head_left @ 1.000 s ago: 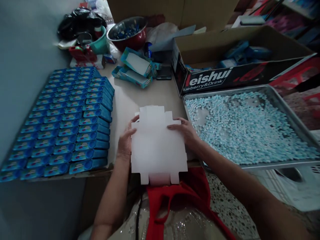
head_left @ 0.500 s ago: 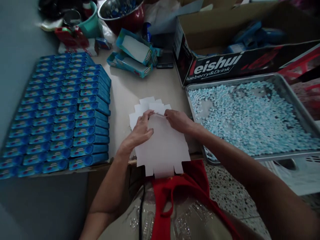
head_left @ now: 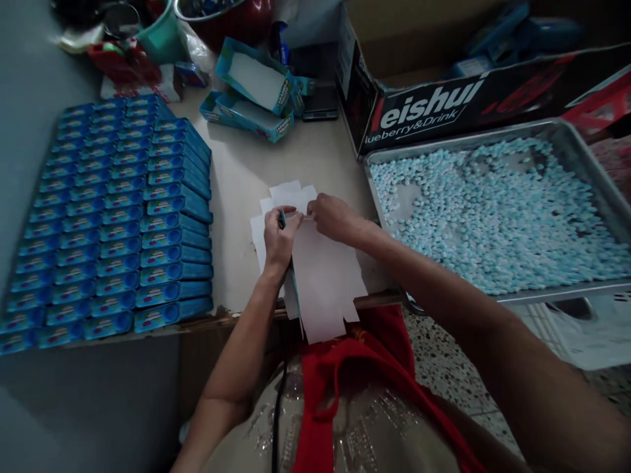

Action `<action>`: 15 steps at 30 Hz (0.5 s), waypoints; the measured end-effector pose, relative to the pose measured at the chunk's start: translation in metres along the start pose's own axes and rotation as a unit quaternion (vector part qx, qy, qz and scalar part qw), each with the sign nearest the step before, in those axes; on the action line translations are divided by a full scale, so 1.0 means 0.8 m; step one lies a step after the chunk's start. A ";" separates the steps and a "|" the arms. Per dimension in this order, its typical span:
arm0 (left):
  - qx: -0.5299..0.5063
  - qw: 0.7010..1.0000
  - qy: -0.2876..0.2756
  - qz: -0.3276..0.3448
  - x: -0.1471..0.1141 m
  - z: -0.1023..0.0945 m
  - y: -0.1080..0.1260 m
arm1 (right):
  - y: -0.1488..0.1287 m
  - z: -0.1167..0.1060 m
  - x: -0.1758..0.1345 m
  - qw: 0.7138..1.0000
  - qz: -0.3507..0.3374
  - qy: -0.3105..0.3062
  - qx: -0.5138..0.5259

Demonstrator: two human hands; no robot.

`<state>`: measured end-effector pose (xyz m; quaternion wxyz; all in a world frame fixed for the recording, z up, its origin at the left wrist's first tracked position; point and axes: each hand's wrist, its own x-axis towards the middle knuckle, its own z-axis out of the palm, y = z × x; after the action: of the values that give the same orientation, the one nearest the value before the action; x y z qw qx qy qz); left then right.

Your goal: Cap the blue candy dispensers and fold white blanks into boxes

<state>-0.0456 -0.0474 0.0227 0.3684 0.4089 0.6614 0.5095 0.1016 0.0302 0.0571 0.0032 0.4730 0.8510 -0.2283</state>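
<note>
A flat cardboard box blank point(head_left: 325, 276), white side up, lies at the front edge of the table, its near flaps reaching past the edge. My left hand point(head_left: 280, 236) is closed on its far left corner, where the left side is folded up and a strip of blue printed outside shows. With bent fingers my right hand point(head_left: 331, 215) pinches the far end flap near the left hand. Under and beyond this blank lie more white blanks point(head_left: 290, 192), stacked flat.
Rows of blue boxes point(head_left: 118, 223) fill the table's left side. Open blue boxes point(head_left: 256, 98) lie at the back. A metal tray point(head_left: 493, 297) of blue and white pieces stands right, before a large black carton point(head_left: 419, 118). A red bowl point(head_left: 231, 26) sits at the back.
My left hand has turned upright and folded the blank's left side up. My right hand has shifted left toward it along the far flap. The whole view has shifted slightly.
</note>
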 end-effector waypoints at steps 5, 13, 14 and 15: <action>0.003 0.999 0.038 0.031 -0.002 0.007 -0.016 | -0.003 -0.004 -0.003 1.000 -0.017 -0.022 -0.002; -0.115 0.991 0.041 0.048 -0.016 0.011 -0.010 | -0.004 0.015 -0.019 0.995 0.037 0.078 0.043; -0.111 0.990 0.071 0.050 -0.016 0.012 -0.012 | -0.003 0.015 -0.020 0.992 0.051 0.092 0.068; -0.101 0.991 0.082 0.039 -0.016 0.012 -0.015 | -0.002 0.015 -0.021 0.988 0.063 0.102 0.094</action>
<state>-0.0336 -0.0571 0.0102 0.3325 0.3520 0.6177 0.6196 0.1073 0.0113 0.0506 -0.1135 0.5444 0.7903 -0.2571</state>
